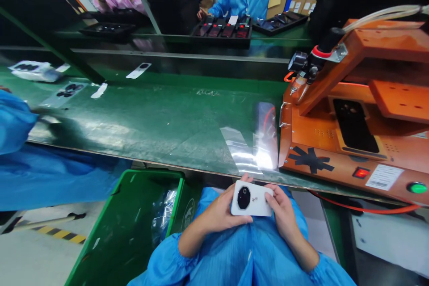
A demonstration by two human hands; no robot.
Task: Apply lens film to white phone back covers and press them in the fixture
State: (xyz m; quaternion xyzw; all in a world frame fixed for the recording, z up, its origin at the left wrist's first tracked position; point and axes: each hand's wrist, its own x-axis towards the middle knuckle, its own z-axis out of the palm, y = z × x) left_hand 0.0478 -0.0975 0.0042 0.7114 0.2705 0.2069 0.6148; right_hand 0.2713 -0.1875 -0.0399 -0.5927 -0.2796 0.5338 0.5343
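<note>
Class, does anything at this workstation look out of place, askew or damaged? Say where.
Black tape strips, crossed in a rough star on the orange fixture, look like a patch. Clear film pieces lie loose, askew, on the green belt beside it.

Readable text: none.
Orange machine [318,136] front: white sticker [384,176], print too small, possibly a barcode.
Green bin [147,174], left of machine: white round logo [188,216], illegible.
White phone [258,201], nearer than machine: tiny marks, unreadable.

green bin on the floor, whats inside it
Crumpled clear plastic film lies against the right wall of the green bin. Its near end is hidden by the blue sleeve and the picture's lower edge.
</note>
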